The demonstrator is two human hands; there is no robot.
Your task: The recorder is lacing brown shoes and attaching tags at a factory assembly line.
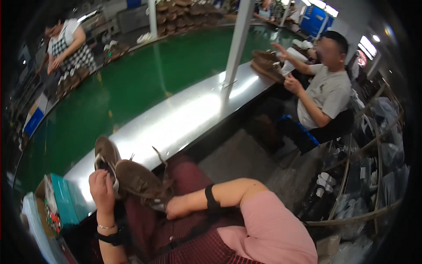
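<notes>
A brown lace-up shoe (140,179) tilts over my lap, its sole side toward the lower right. My right hand (176,207) grips it at the heel end, the fingers mostly hidden behind the shoe. One loose lace (158,155) sticks up beside it. Just to the left, a second brown shoe (104,148) with a white lining or insert lies at the edge of the metal bench. My left hand (102,187) is against this second shoe's white part, with fingers curled; what they pinch is too small to make out.
A metal ledge (176,119) borders a green conveyor belt (145,75). A teal box (61,200) stands at my left. A white post (237,44) rises from the ledge. At right sits a co-worker (327,83) handling shoes, beside a rack (373,145) of bagged items.
</notes>
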